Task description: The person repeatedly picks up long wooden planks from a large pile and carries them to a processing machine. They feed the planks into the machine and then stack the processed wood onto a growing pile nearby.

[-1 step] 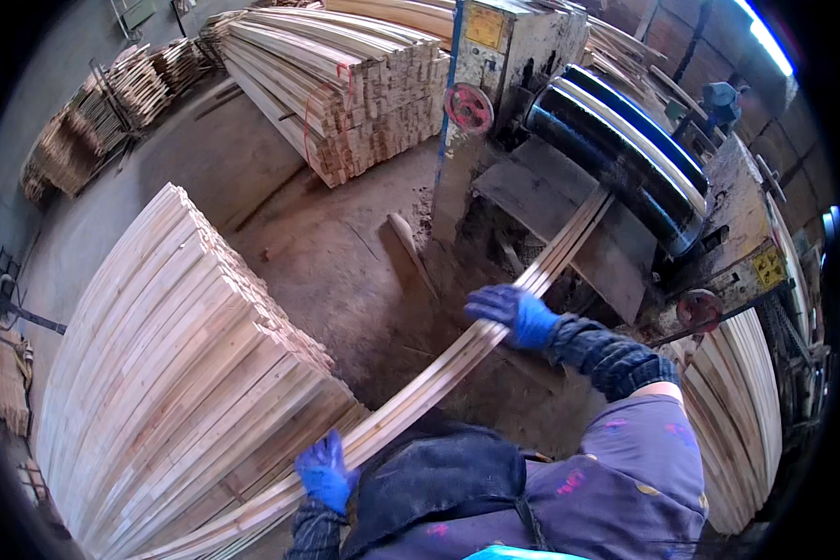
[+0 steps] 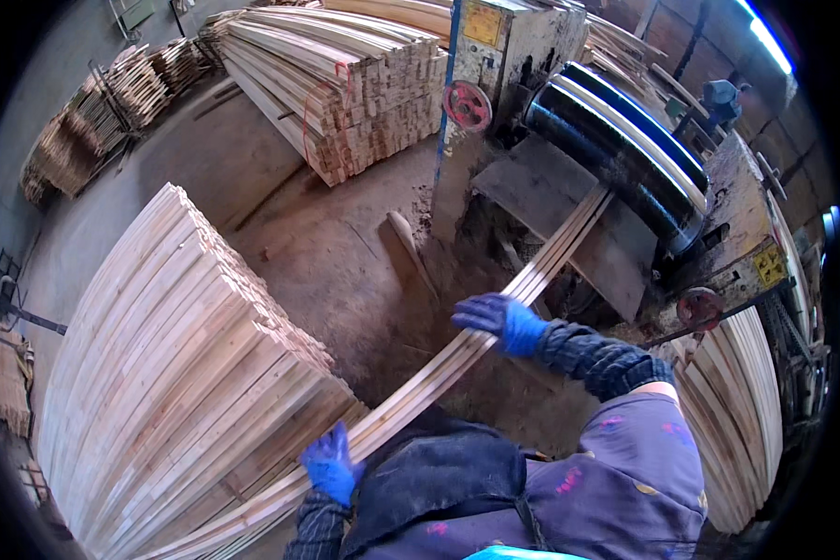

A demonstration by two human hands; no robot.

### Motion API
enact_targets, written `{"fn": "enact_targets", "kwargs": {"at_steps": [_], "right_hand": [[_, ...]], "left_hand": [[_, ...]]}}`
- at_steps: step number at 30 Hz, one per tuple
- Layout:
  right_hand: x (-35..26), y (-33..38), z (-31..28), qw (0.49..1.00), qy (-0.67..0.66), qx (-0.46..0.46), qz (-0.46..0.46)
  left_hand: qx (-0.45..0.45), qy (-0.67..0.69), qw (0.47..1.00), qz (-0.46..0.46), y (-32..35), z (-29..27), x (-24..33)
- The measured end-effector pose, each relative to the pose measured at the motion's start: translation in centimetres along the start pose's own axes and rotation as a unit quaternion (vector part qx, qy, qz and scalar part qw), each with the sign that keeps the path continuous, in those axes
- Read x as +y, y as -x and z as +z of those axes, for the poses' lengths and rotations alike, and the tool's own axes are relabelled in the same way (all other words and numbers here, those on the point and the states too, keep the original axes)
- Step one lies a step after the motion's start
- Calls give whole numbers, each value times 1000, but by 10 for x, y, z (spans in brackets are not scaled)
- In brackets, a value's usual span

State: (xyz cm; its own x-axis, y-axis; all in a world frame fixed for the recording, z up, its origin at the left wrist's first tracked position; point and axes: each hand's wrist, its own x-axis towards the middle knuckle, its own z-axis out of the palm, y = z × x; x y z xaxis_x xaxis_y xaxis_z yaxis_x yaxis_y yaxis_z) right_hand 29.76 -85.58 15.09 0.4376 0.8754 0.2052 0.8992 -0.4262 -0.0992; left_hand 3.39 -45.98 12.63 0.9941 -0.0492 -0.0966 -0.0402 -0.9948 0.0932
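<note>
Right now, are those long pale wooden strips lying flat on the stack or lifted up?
Lifted: the long pale wooden strips are held in the air by both blue-gloved hands, left hand and right hand, sloping toward the saw machine.

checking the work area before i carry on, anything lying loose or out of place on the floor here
One thing: a single pale wooden plank lies loose and askew on the sawdust-covered dirt floor beside the saw machine's base, apart from the neat stacks. Both blue-gloved hands, left hand and right hand, hold the long pale wooden slats.
</note>
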Motion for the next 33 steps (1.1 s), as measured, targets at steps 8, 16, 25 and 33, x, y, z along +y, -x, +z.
{"fn": "enact_targets", "kwargs": {"at_steps": [8, 16, 25, 33], "right_hand": [[-13, -10, 48, 995, -46, -87, -33], [61, 36, 29, 985, 126, -30, 112], [-79, -47, 76, 990, -105, 40, -86], [-199, -84, 88, 973, -161, -13, -166]], "left_hand": [[71, 115, 989, 51, -27, -33, 50], [107, -51, 989, -83, 139, -1, -121], [168, -4, 982, -81, 65, 23, -38], [75, 140, 987, -18, 44, -10, 23]]}}
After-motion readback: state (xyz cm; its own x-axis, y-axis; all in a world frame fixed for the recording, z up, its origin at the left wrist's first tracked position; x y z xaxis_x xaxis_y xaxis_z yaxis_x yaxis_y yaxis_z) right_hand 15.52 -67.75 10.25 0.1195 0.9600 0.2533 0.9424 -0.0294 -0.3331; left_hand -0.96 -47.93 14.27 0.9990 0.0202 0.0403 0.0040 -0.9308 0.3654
